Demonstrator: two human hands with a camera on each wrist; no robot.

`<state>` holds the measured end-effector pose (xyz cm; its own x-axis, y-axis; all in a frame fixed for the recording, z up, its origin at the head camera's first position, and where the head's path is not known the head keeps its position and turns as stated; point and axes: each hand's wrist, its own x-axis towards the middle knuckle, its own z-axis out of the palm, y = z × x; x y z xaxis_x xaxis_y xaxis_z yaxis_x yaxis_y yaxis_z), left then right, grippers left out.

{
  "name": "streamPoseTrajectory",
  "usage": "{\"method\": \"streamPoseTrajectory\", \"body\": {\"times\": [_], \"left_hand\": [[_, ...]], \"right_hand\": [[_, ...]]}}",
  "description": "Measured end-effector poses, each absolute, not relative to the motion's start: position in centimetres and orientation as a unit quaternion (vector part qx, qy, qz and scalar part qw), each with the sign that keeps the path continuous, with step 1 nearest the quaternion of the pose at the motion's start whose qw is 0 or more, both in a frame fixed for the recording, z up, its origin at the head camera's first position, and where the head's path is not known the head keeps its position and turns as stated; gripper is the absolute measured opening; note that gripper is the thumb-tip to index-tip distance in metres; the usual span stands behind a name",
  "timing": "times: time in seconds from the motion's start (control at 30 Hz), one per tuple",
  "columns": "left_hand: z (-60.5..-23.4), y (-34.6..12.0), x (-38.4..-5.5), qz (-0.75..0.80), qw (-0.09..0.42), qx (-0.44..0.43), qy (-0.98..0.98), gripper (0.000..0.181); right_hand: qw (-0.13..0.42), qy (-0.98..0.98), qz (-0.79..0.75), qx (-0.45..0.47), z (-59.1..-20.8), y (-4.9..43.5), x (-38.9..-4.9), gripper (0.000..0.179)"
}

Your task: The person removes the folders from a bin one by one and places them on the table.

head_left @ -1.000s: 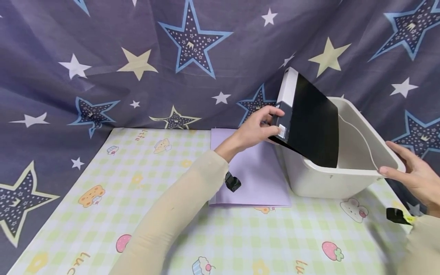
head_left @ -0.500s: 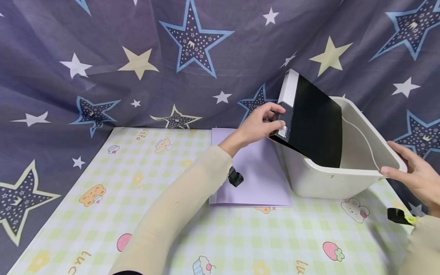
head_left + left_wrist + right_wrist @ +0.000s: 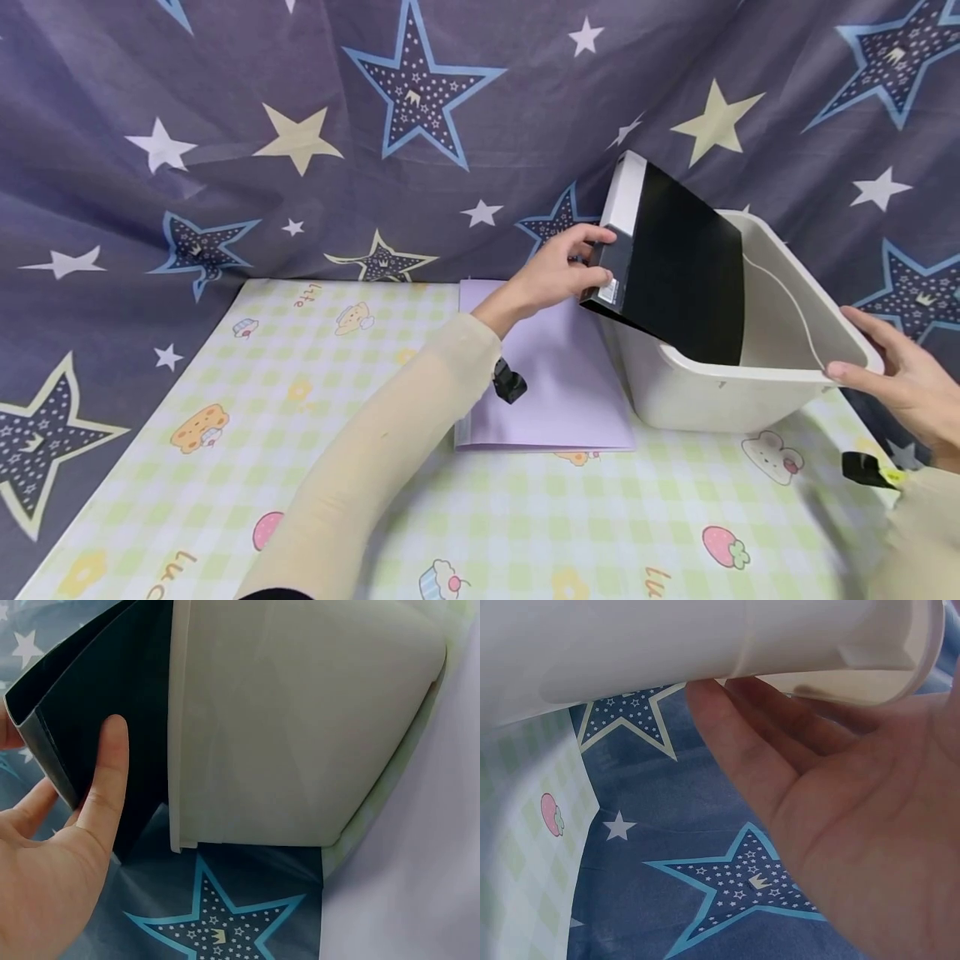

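Note:
My left hand (image 3: 551,271) pinches a black file binder (image 3: 682,267) by its spine, which carries a white label. The binder leans at a slant over the left rim of a white plastic bin (image 3: 705,400), its lower part inside. In the left wrist view the thumb (image 3: 111,769) lies along one black cover, with the other fingers at the spine. At the bin's right side, my right hand (image 3: 903,379) grips the rim between thumb and fingers. The right wrist view has the bin wall (image 3: 652,645) above that hand, its fingertips partly hidden.
A lilac folder (image 3: 555,392) lies flat on the table left of the bin. The tablecloth (image 3: 360,500) is checked green and white with cartoon prints. Behind hangs a dark star-patterned curtain (image 3: 495,100). A white cord (image 3: 791,300) runs inside the bin.
The binder's tilt has shifted slightly, and its edge inside the bin sits a little farther right. My left hand has moved slightly with it. The right hand and bin stay in place.

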<state>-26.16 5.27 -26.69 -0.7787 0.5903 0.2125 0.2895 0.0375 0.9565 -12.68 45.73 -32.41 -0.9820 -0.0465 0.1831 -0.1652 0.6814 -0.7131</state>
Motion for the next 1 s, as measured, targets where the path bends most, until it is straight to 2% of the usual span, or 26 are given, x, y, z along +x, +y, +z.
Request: {"method": "streamPoseTrajectory", "body": {"times": [0.53, 0.8, 1.0], "left_hand": [[-26.2, 5.8, -26.9, 0.605, 0.077, 0.285, 0.74, 0.037], [-25.8, 6.3, -27.9, 0.647, 0.151, 0.256, 0.702, 0.045], [-25.8, 6.2, -27.9, 0.651, 0.162, 0.25, 0.698, 0.047]], "right_hand": [[0.062, -0.92, 0.385, 0.04, -32.3, 45.8, -12.7, 0.085], [0.058, -0.918, 0.39, 0.042, -32.2, 45.7, -12.5, 0.085], [0.057, -0.921, 0.384, 0.034, -32.3, 45.8, -12.5, 0.085]]}}
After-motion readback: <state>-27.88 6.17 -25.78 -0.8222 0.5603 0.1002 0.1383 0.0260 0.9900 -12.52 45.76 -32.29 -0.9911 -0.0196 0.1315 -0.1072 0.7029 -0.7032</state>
